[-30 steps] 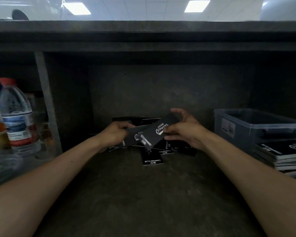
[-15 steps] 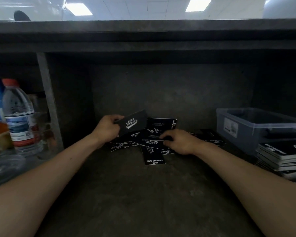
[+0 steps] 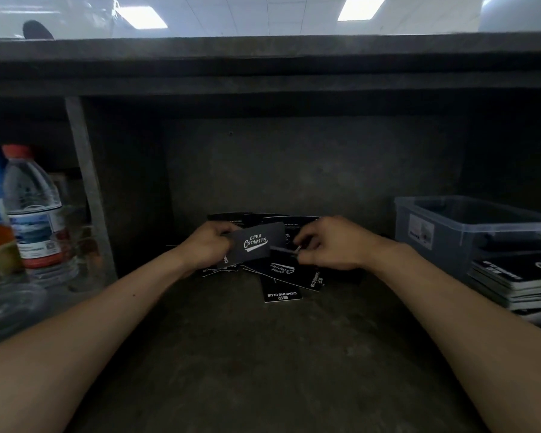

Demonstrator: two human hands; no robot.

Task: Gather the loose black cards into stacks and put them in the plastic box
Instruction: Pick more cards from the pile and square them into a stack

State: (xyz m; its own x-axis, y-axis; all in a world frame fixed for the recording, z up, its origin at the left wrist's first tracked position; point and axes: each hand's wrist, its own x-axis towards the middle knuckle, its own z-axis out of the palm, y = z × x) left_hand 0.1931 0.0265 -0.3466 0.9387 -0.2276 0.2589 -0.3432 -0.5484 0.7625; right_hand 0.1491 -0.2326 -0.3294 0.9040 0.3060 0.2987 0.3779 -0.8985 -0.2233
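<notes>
Middle: the loose cards point(image 3: 281, 270) lie in a messy pile on the shelf floor point(image 3: 263, 354), close to the back wall point(image 3: 310, 170).
Above the pile: the left hand point(image 3: 210, 248) and right hand point(image 3: 331, 245) sit side by side, a held card point(image 3: 258, 242) between them.
3 o'clock: the plastic box point(image 3: 469, 226) stands on the shelf.
4 o'clock: a stack of cards point(image 3: 522, 285) lies in front of the box.
9 o'clock: a water bottle point(image 3: 36, 214) stands past the divider post point(image 3: 88, 182).

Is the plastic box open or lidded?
Open: the plastic box shows a bare rim with no lid on it, and you can see down into it. What it holds is too dim to tell.
</notes>
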